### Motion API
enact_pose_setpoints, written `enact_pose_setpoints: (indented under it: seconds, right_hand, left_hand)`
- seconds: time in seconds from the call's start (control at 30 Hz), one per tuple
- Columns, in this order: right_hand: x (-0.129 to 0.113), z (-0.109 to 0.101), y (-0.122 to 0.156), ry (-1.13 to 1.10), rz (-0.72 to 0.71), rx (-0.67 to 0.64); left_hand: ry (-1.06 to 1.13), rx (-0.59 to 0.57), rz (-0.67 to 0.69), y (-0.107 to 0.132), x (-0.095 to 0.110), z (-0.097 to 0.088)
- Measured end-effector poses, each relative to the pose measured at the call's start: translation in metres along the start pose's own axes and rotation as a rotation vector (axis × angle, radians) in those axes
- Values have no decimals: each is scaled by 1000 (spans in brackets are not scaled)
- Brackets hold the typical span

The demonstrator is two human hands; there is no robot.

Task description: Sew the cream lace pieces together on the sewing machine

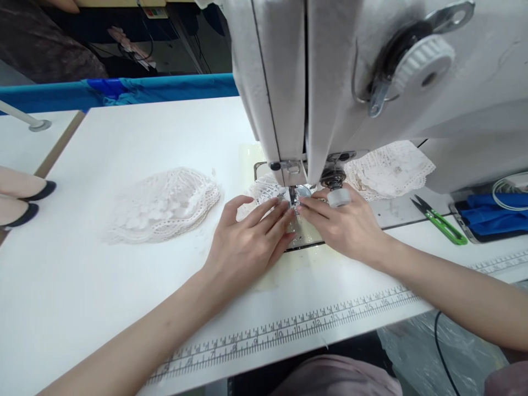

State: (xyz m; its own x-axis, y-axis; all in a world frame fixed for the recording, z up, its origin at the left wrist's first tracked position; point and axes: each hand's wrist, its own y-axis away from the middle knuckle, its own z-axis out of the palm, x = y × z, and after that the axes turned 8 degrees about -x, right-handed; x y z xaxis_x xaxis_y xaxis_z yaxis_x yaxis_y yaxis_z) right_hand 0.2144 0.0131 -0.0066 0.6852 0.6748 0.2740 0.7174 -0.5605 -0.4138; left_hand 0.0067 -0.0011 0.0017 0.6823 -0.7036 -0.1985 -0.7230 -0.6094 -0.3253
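Note:
My left hand (247, 236) lies flat with fingers stretched out, pressing a small white lace piece (264, 193) against the machine bed beside the needle (293, 199). My right hand (344, 223) rests on the other side of the needle, fingers together on the same lace, fingertips almost touching those of the left. The white sewing machine head (289, 77) rises above both hands and hides the far part of the lace.
A pile of white lace pieces (163, 204) lies left on the white table (103, 286). More lace (391, 168) sits behind the machine. Green-handled thread snips (443, 223) lie right, near a blue item (495, 212). A measuring tape (289, 330) runs along the front edge.

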Motion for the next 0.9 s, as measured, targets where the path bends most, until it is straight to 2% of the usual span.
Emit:
enact_pose_setpoints:
  seconds: [0.6,0.8,0.9]
  right_hand:
    - [2,-1,1,-5,24,-94]
    - [2,4,2,-11,26,-86]
    - [3,2,1,-87,40,-58]
  left_hand:
    - [73,5,-14,-1,-6,5]
    - [98,-8,-22,-2,-6,5]
    - [105,3,-19,-2,-6,5]
